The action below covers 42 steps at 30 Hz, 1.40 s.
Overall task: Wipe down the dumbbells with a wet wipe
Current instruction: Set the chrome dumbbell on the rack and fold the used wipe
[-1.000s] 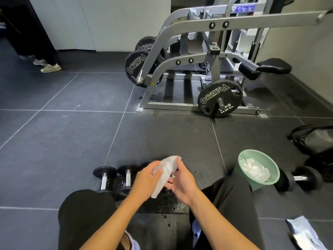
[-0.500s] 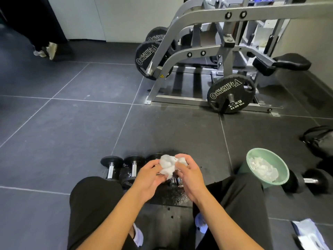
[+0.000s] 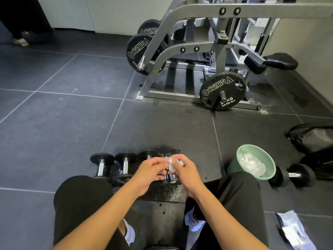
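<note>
A person sits on the floor, legs in black trousers spread, seen from above. Both hands meet at the centre. The left hand (image 3: 149, 171) and right hand (image 3: 188, 173) have their fingers (image 3: 177, 159) curled narrowly round a crumpled white wet wipe (image 3: 171, 164), pinching it between them. The wipe is held just above the chrome handles at the right end of a row of black round-headed dumbbells (image 3: 125, 165), which lie side by side on the floor between the knees. Whether the wipe touches the handles cannot be told.

The floor (image 3: 54, 123) is dark grey tile, with a wet patch (image 3: 167, 194) under the hands. Just right of the right knee stands a green plastic bin (image 3: 266, 157) holding used white wipes, with one more black dumbbell (image 3: 295, 175) beside it. A black bag (image 3: 313, 139) lies at the right edge, and a silver wipe packet (image 3: 295, 231) at the lower right. A grey steel weight machine (image 3: 198, 44) with black plates stands further ahead. Open tile stretches to the left.
</note>
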{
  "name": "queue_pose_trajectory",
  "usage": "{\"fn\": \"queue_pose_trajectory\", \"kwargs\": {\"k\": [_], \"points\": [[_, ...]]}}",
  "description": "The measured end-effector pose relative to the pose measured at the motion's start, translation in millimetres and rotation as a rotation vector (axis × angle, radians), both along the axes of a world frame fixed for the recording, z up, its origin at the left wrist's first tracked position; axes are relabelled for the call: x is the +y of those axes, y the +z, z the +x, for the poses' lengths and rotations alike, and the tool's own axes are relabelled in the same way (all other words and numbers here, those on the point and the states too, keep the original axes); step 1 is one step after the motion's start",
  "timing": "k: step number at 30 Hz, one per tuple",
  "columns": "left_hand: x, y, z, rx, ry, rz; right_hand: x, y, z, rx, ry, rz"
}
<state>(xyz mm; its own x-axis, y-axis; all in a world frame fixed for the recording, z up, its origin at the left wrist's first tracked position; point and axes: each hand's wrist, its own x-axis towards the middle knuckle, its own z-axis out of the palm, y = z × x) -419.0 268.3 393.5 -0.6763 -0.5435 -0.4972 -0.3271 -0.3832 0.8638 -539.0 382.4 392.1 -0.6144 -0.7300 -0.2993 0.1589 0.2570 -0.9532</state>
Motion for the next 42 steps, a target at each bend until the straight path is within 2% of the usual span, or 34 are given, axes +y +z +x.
{"fn": "queue_pose_trajectory", "kwargs": {"k": [3,5,12,15,19,22,25,28,32,36,42], "points": [[-23,14,4,-0.082,-0.219,-0.078,-3,0,-7,-0.199,-0.053,-0.019],[-45,26,15,-0.128,-0.269,-0.11,-7,6,-17,-0.292,-0.086,-0.044],[-95,108,84,-0.065,-0.035,-0.079,-15,48,-30,-0.305,-0.031,-0.081],[-86,116,88,0.034,0.105,0.071,-15,69,-20,-0.295,0.011,-0.107],[-53,116,51,0.082,0.177,0.081,-20,95,-13,-0.291,0.021,-0.19],[-31,124,23,0.142,0.131,0.087,-20,110,-15,-0.318,0.015,-0.231],[-21,138,7,0.129,0.133,-0.017,-17,115,-20,-0.274,-0.015,-0.256],[-8,141,12,0.145,0.17,-0.112,-5,111,-26,-0.345,-0.036,-0.304],[0,121,18,0.154,0.166,-0.039,6,97,-39,-0.46,-0.156,-0.367],[1,89,-25,0.103,0.14,-0.023,3,85,-48,-0.403,-0.257,-0.325],[26,67,-103,0.172,0.026,-0.313,11,54,-67,-0.396,-0.294,-0.327]]}}
